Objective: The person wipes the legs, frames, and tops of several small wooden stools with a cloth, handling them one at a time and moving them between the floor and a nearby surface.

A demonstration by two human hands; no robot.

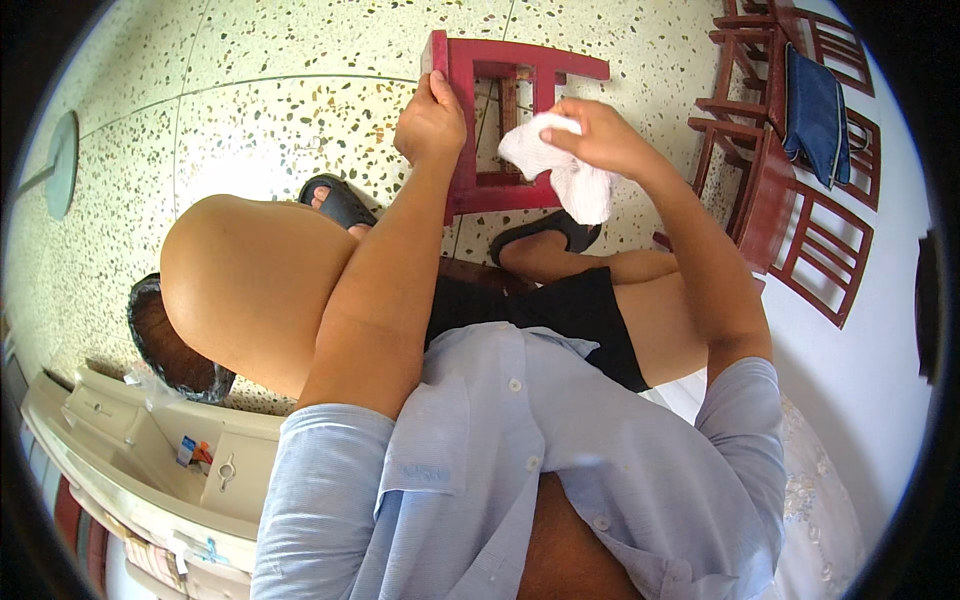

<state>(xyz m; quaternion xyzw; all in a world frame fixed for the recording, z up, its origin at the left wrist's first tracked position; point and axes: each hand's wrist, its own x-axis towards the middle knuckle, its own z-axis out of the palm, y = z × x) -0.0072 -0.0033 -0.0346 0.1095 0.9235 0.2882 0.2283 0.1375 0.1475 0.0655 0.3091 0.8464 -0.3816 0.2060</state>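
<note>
A small dark red wooden stool [500,55] with a slatted frame is tilted over the speckled floor, just beyond my feet. The fingers of my left hand [432,120] are wrapped round its near left edge, with the thumb up at the upper corner. Bunched in my right hand [608,142] is a white cloth [582,190], pinched between thumb and fingers. It hangs down in front of the stool's right side and hides part of the frame; I cannot tell whether it touches the wood.
Red wooden chairs [765,190] line the right wall, with a blue bag [815,120] on one. At the left stand a lined waste bin [150,310], a cream drawer cabinet [240,470] and a round grey-green object [62,165]. My black slippers [345,205] rest near the stool.
</note>
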